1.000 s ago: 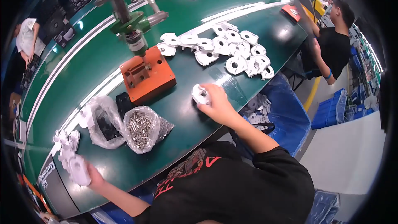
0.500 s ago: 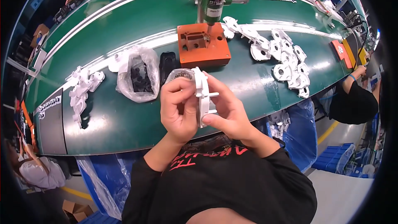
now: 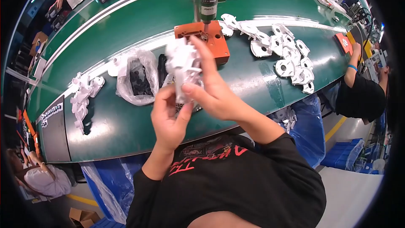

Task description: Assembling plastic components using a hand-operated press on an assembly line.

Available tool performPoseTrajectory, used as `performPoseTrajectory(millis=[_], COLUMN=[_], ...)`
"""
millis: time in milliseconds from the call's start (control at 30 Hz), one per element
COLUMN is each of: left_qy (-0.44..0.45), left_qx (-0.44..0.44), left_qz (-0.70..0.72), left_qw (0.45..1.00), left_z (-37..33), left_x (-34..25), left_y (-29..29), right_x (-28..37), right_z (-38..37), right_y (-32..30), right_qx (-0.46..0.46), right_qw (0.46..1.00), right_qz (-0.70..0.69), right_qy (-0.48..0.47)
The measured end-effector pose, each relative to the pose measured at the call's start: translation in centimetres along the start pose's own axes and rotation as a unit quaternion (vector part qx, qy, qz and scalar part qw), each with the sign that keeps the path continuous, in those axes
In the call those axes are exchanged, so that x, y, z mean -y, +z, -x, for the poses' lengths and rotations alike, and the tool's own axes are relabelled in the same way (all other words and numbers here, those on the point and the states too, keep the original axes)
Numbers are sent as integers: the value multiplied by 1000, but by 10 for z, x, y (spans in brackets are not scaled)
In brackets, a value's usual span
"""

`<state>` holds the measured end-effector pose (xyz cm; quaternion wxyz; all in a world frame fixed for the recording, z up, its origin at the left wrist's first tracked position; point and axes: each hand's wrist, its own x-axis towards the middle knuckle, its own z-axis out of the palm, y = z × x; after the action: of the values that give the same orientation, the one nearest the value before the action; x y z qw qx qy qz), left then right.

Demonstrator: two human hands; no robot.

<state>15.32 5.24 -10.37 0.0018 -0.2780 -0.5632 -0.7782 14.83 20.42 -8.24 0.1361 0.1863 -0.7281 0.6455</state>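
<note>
A white moulded plastic part, blurred by motion, is gripped in my right hand, fingers along its far side and thumb across its near end. My left hand is just below and left of it, thumb and fingers apart, with nothing visible between them. Behind this hand lies a clear bag of small metal pieces, mostly covered. Beyond the held part, an orange fixture block sits under a green press; the part hides the block's left side.
White plastic parts cluster to the right, and more lie left. A clear bag of black pieces stands left of the fixture. Blue lined bins are below the green table's edge. A co-worker's arm reaches in at right.
My right hand has carried the white part up and left toward the fixture, turning it. My left hand has come off the part, moving down and left with its fingers apart.
</note>
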Motion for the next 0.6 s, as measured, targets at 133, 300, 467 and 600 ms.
performPoseTrajectory(millis=[133,300,467,600], left_qy=[-4,66,169,238], left_qx=[-76,-109,145,245], left_qz=[-150,-309,-507,-586], left_qw=[986,942,833,735], left_z=[-9,-66,-143,-167], left_x=[-7,-3,50,102], left_y=[-22,-65,-62,-33], right_x=[0,-24,-65,-67], right_z=[-9,-13,3,5], right_y=[7,11,29,34], right_qx=[70,-26,23,-14], right_qw=[994,985,917,928], right_qz=[77,169,390,360], right_qy=[-17,-3,-77,-95])
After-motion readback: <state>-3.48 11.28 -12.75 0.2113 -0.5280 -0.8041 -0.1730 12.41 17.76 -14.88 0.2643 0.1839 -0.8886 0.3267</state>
